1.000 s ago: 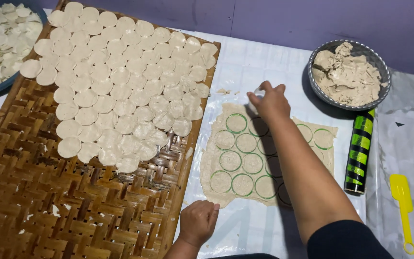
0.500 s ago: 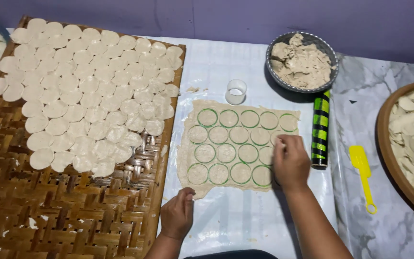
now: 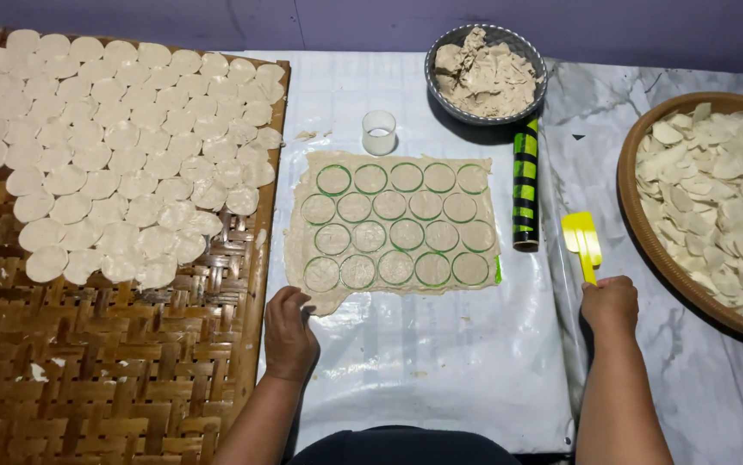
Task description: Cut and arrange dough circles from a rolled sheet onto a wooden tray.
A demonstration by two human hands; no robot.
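While the left hand [image 3: 289, 325] rests open at the near corner of the cut dough sheet [image 3: 393, 226] mid-desk and the right hand [image 3: 610, 304] closes on the yellow scraper [image 3: 581, 240], a careless lift could tear the thin rounds.

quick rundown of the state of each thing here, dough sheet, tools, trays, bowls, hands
dough sheet: rolled flat, scored into rows of circles, all still in place
round cutter: upright above the sheet, untouched
rolling pin: lying right of the sheet, idle
yellow spatula: lying flat, handle at the right hand
left hand: palm down at the sheet's lower left corner
right hand: closing on the spatula handle
woven tray: far half covered with dough discs
metal bowl: heaped with dough scraps
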